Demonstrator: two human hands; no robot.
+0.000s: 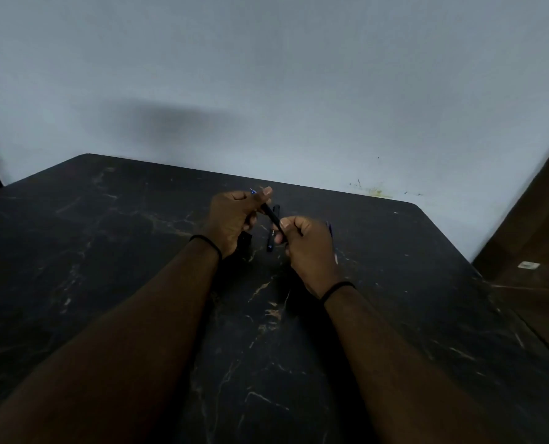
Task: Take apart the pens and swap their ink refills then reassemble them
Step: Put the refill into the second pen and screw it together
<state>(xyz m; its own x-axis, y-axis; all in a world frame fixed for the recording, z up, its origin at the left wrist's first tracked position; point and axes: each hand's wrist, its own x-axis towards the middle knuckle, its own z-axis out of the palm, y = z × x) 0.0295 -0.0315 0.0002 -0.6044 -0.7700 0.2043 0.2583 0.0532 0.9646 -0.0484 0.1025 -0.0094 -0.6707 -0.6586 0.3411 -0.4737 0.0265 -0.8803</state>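
Observation:
Both hands hold one black pen (270,215) slanted above the dark marble table (106,251). My left hand (231,219) grips its upper end, where a small blue tip pokes out past the thumb. My right hand (308,248) is closed around its lower end. Beneath the hands a second dark pen part (272,233) with a blue mark lies on the table. A thin refill (332,241), blue at the top and pale lower down, shows just right of my right hand; whether it rests on the table or in the hand I cannot tell.
A grey-blue wall (266,75) rises directly behind the table's far edge. The table's right corner is rounded, with a brown floor (535,245) beyond it. Each wrist wears a black band.

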